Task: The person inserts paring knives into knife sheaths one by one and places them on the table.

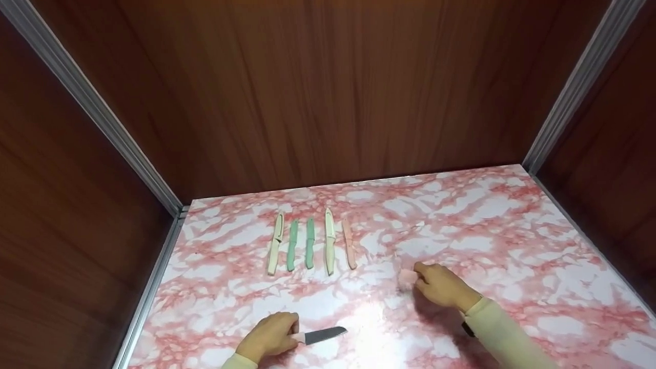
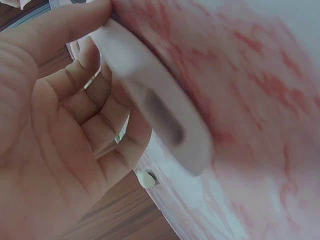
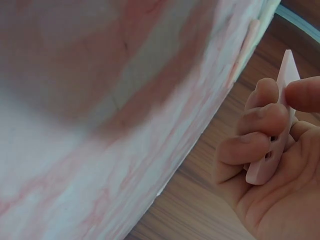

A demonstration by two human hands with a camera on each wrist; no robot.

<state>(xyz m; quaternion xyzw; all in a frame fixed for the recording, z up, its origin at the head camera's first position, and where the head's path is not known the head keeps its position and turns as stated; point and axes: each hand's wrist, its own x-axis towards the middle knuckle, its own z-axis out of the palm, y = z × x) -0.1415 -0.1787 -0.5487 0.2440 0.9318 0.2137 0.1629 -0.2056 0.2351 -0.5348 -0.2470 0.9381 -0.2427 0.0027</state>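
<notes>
My left hand (image 1: pixel 269 333) grips a knife by its pale pink handle (image 2: pixel 150 92), low over the front of the table. The bare dark blade (image 1: pixel 325 335) points right. A dark slot shows in the handle in the left wrist view. To the right, my right hand (image 1: pixel 443 285) holds a flat pale pink blade sheath (image 3: pixel 287 72) between thumb and curled fingers, one end sticking out. Small slots near its lower end show between the fingers. Blade and sheath are well apart.
Behind the hands lies a row of knives: a cream one (image 1: pixel 273 256), a green one (image 1: pixel 292 248), another green one (image 1: pixel 310 246), a larger cream one (image 1: pixel 330 251) and a pink one (image 1: pixel 350 248). Wooden panels (image 1: pixel 328 92) border the red-and-white marbled table (image 1: pixel 461 215).
</notes>
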